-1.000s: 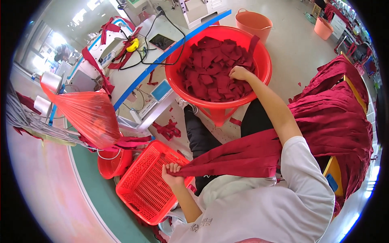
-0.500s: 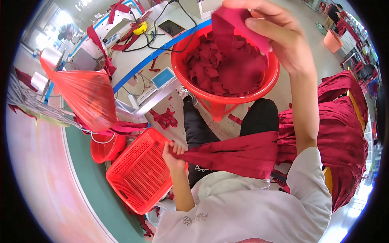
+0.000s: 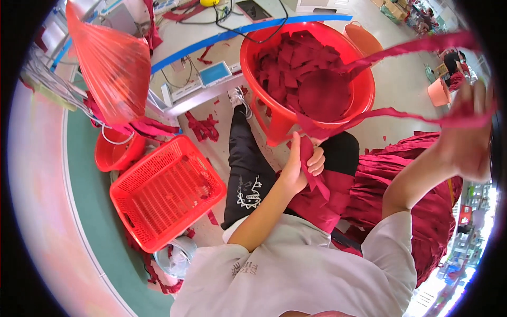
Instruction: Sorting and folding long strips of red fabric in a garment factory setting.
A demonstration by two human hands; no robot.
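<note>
Left hand (image 3: 301, 169) clamps its grip tight on one end of the dark red fabric strip (image 3: 391, 112), low over the lap, just in front of the red tub (image 3: 274, 119). The strip runs taut up and right to the raised right hand (image 3: 467, 134), blurred at the rim, its grip closed on the far end. A red mesh basket (image 3: 166, 193) sits on the floor at left.

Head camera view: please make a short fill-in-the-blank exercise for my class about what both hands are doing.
1. Both hands stretch a dark red ____ strip between them.
2. The left hand grips it in front of the round red ____.
3. The right hand is raised to the ____ of the tub.

Missing words: fabric; tub; right
</note>
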